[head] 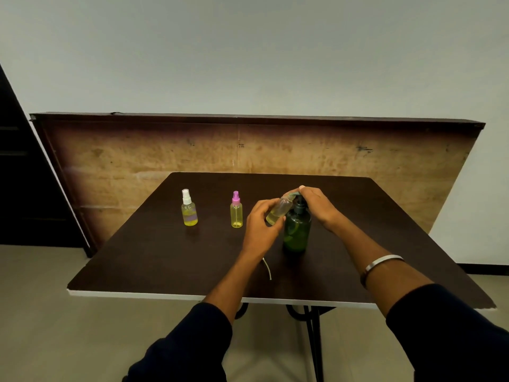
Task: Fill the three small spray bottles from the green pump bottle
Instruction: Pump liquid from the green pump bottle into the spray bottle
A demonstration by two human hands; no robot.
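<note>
Item: third spray bottle [278,212], uncapped, in my left grip [261,224], tilted under the spout to catch liquid. Right hand [316,205] presses the green pump bottle [297,230], upright on tabletop [165,257]. Two capped bottles stand left.

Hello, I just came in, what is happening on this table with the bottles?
A person is filling a small spray bottle from the green pump bottle. The left hand holds the small bottle, uncapped and tilted, at the spout, while the right hand rests on the pump head. Two other spray bottles, one with a white cap and one with a pink cap, stand capped to the left, holding yellow liquid.
</note>
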